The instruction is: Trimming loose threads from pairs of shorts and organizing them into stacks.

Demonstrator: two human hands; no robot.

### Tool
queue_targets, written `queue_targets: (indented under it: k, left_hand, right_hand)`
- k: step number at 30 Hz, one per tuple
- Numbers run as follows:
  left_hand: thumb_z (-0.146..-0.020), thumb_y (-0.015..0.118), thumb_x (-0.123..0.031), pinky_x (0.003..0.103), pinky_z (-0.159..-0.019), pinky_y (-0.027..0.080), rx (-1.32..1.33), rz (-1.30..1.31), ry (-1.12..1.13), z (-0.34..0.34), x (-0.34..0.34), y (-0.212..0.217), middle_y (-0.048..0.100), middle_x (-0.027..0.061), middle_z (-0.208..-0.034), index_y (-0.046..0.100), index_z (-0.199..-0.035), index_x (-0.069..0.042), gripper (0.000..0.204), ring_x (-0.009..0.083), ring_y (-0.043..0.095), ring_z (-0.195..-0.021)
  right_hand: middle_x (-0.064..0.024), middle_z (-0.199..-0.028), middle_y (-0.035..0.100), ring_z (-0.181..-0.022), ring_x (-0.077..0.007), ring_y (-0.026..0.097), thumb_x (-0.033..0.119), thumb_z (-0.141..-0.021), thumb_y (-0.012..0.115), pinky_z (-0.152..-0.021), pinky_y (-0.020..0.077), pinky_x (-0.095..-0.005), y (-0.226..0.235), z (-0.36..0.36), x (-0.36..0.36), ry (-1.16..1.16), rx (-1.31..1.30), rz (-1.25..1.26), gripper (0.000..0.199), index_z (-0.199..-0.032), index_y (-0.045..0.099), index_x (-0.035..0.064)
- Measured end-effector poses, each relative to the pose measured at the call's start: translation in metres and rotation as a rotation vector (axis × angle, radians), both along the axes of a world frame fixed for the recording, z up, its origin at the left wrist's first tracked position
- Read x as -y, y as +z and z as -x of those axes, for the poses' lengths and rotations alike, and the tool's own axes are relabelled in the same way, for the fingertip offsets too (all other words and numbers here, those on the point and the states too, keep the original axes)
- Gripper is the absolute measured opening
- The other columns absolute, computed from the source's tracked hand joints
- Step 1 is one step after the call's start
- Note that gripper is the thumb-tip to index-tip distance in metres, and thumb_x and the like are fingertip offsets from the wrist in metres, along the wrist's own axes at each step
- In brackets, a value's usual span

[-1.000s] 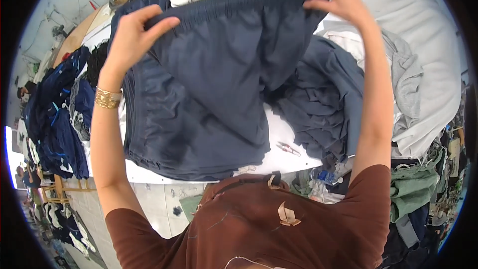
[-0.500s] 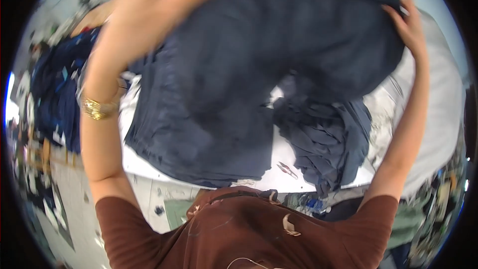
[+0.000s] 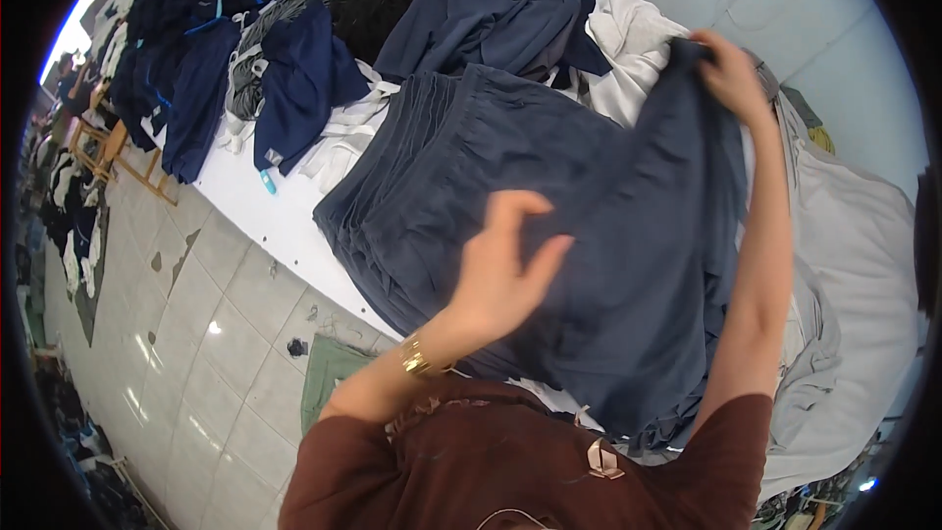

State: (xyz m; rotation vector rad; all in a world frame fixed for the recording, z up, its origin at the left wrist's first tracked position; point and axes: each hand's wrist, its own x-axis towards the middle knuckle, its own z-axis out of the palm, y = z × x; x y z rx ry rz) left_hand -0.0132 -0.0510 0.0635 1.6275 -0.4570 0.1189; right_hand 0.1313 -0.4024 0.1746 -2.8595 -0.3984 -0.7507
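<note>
right hand (image 3: 731, 83) grips the dark blue-grey garment (image 3: 667, 236) by its far end; garment drapes toward the person, right of the matching stack (image 3: 388, 201) on the white table (image 3: 280, 208). left hand (image 3: 505, 275) blurred over cloth, thumb and fingers spread; can't tell if touching.

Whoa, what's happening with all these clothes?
Someone in a brown shirt is handling a dark garment at a white table. The right grip holds its far end. The left grip is open over the cloth, maybe not touching. More dark clothes lie stacked to the left.
</note>
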Motion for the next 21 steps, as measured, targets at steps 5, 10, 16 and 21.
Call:
queue_targets:
  k: [5,10,16,21]
  left_hand:
    - [-0.084,0.064,-0.005,0.036,-0.082,0.047,-0.234,-0.245,0.338,-0.029,-0.066,-0.055,0.055,0.0164,-0.112,0.046,-0.125,-0.004,0.045,0.0306,0.058,-0.096]
    - [-0.083,0.057,0.002,0.041,-0.104,0.032,-0.013,-0.652,0.548,-0.041,-0.104,-0.099,0.035,0.0263,-0.139,0.032,-0.14,0.001,0.062,0.0392,0.038,-0.125]
    - [-0.088,0.06,-0.032,0.055,-0.108,0.022,0.351,-1.046,0.533,-0.042,-0.074,-0.081,0.029,0.0197,-0.147,0.039,-0.142,-0.012,0.061,0.0423,0.024,-0.135]
    - [-0.086,0.056,-0.056,0.049,-0.102,0.034,0.235,-1.312,0.401,-0.082,-0.118,-0.144,0.046,0.0154,-0.138,0.037,-0.144,-0.026,0.068,0.0368,0.041,-0.127]
  right_hand:
    - [-0.0141,-0.095,0.062,-0.095,-0.0312,0.061,0.009,-0.073,0.062,-0.082,0.0496,-0.0418,-0.096,-0.109,-0.127,0.006,-0.254,0.269,0.025,-0.098,0.067,0.0084]
    - [-0.0201,-0.106,0.058,-0.099,-0.0347,0.059,0.012,-0.083,0.056,-0.084,0.0516,-0.0434,-0.202,-0.141,-0.25,-0.138,-0.259,0.011,0.023,-0.104,0.064,0.0073]
    - [-0.0121,-0.096,0.059,-0.092,-0.0286,0.058,0.02,-0.081,0.055,-0.069,0.0482,-0.0415,-0.223,-0.126,-0.304,-0.006,-0.055,-0.155,0.022,-0.099,0.064,0.0126]
    - [-0.022,-0.108,0.052,-0.094,-0.033,0.055,0.011,-0.071,0.064,-0.081,0.0435,-0.0418,-0.217,-0.106,-0.3,0.022,0.107,-0.329,0.037,-0.107,0.056,0.009]
